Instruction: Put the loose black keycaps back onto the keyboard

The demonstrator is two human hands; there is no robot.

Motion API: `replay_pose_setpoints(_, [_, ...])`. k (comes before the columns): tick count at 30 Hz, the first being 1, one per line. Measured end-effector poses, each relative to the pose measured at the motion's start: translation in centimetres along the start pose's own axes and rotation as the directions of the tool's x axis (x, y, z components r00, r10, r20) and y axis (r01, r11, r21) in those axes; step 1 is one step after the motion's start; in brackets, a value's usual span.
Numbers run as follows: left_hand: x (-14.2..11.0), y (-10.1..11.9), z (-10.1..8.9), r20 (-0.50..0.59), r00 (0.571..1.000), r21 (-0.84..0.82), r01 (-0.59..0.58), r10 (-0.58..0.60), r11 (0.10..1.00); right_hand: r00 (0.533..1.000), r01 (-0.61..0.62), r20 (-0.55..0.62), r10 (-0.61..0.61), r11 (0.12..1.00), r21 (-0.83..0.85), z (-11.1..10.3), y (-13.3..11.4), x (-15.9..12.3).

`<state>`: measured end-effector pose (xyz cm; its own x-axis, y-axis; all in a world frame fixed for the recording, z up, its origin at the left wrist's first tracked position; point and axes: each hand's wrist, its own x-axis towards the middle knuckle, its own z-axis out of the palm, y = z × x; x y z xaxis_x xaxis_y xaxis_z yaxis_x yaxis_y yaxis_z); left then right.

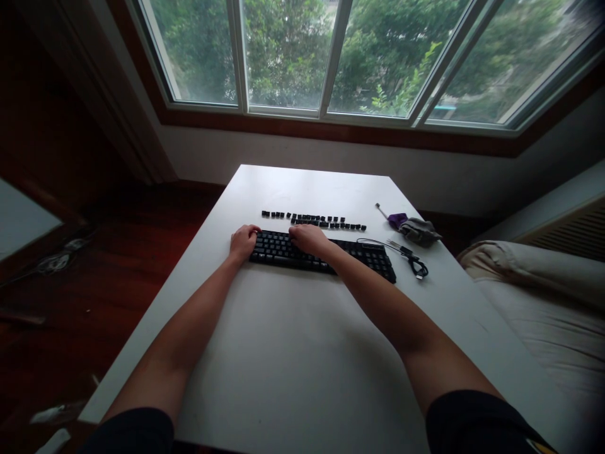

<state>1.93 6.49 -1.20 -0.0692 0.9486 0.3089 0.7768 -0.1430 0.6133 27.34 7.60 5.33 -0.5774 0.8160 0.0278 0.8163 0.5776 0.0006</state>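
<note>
A black keyboard [278, 248] lies across the white table [265, 328]. At its left end, my left hand [244, 242] grips the edge, fingers curled round the corner. My right hand [309, 239] rests over the upper middle of the keyboard with its fingers bunched and pointing down at the keys. Whatever those fingertips hold, if anything, is hidden behind the hand. Just beyond the keyboard, loose black keycaps [316, 218] are laid out in two uneven rows.
Right of the keyboard lie a coiled black USB cable [416, 261], a grey and purple cloth [418, 231] and a small brush [380, 209]. A cushioned seat [524, 296] stands along the table's right side. Behind the table is a window [288, 57].
</note>
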Motion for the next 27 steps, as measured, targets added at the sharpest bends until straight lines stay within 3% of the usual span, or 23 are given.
replay_pose_setpoints(13, [-0.1, 0.4, 0.0, -0.002, 1.000, 0.014, 0.017, -0.017, 1.000, 0.987, -0.081, -0.124, 0.097, 0.988, 0.131, 1.5, -0.7, -1.5])
replay_pose_setpoints(22, [0.1, -0.1, 0.2, -0.008, 1.000, 0.040, 0.000, 0.000, 0.999, 0.988, -0.098, -0.101, 0.116, 0.981, 0.169, 1.8, -0.8, -1.4])
replay_pose_setpoints(27, [0.1, 0.0, 0.1, -0.013, 1.000, 0.036, -0.017, 0.017, 0.999, 0.970, -0.148, -0.162, 0.179, 0.971, 0.186, 2.5, -1.5, -2.2])
